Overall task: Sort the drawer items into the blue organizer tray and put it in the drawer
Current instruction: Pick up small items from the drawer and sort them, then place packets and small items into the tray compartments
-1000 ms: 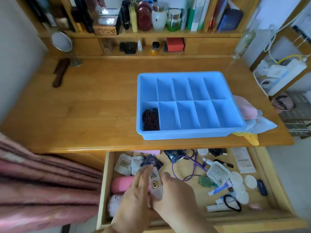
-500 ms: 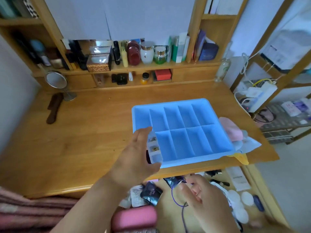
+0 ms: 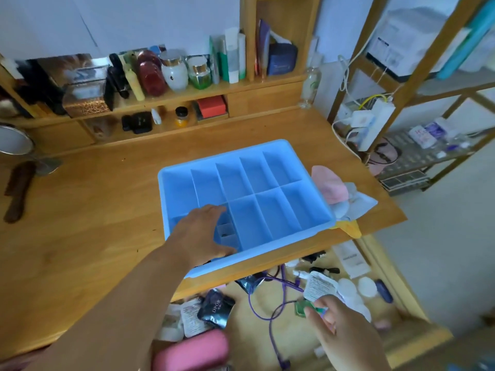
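The blue organizer tray [image 3: 308, 228] sits on the desk's front edge, above the open drawer [image 3: 389, 279]. My left hand [image 3: 198, 234] is spread over the tray's front left compartments. A small clear box [image 3: 227, 235] lies in the second front compartment between its thumb and fingers; I cannot tell whether the hand still grips it. In the drawer, my right hand [image 3: 345, 330] pinches a small green packet [image 3: 300, 307]. Beside it lie a white sachet [image 3: 318, 286], a purple cable [image 3: 270, 314], a black sachet [image 3: 217, 307] and a pink case [image 3: 192, 352].
White cotton pads [image 3: 367, 286] and a small blue item [image 3: 384, 290] lie at the drawer's right. A pink cloth [image 3: 330, 183] touches the tray's right side. A brush [image 3: 18, 188] and mirror [image 3: 13, 140] stand far left. Bottles [image 3: 174, 73] fill the back shelf.
My left hand carried the clear box from the drawer up into the tray's front compartment. My right hand moved right in the drawer and took hold of the green packet. The view tilted up.
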The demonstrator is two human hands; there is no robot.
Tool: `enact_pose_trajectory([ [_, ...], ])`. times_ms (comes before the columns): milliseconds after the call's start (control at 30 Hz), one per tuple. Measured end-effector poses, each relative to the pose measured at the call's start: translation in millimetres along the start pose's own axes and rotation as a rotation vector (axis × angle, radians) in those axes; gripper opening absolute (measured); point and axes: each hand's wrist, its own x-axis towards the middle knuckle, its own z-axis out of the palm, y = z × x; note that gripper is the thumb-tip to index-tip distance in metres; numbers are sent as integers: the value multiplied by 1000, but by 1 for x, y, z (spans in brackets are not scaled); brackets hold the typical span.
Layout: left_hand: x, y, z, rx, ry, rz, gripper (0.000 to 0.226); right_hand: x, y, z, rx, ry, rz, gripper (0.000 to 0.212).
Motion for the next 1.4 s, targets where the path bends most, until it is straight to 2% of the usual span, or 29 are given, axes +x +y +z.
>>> enact_pose_trajectory([
  [133, 0, 3, 5, 194, 41, -15, 85, 4, 7, 0, 9, -16, 8, 19],
  [200, -2, 4, 7, 220, 59, -27, 84, 6, 12, 1, 7, -15, 7, 18],
  [333, -6, 1, 8, 22, 41, -138, 84, 8, 25, 2, 0, -20, -7, 16],
  [467, -15, -2, 6, -113, 85, -162, 68, 12, 44, 9, -43, -52, -31, 12],
  [533, -27, 4, 8, -149, 200, -166, 59, 15, 57, 18, -91, -90, -39, 16],
  [567, -36, 9, 11, -165, 306, -132, 53, 15, 62, 23, -110, -108, -48, 17],
  [633, -58, 20, 23, -163, 557, 21, 39, 15, 71, 33, -156, -136, -73, 15],
  [700, -85, 33, 48, -183, 664, 145, 30, 15, 79, 42, -192, -175, -111, 10],
  [800, -125, 42, 118, -231, 549, 143, 19, 15, 82, 56, -234, -258, -184, 14],
  [867, -146, 34, 167, -264, 481, 60, 19, 19, 77, 68, -236, -295, -245, 8],
  [933, -159, 20, 201, -237, 451, -27, 22, 25, 63, 83, -229, -311, -319, 12],
  [1067, -173, -3, 235, -118, 495, -228, 28, 38, 18, 115, -164, -286, -458, 22],
  [1167, -178, -11, 252, -127, 550, -342, 32, 52, -21, 137, -125, -221, -543, 27],
  [1267, -178, -12, 259, -158, 628, -351, 35, 69, -52, 160, -176, -159, -582, 36],
  [1400, -178, -11, 260, -181, 682, -345, 40, 85, -71, 194, -315, -125, -525, 62],
])
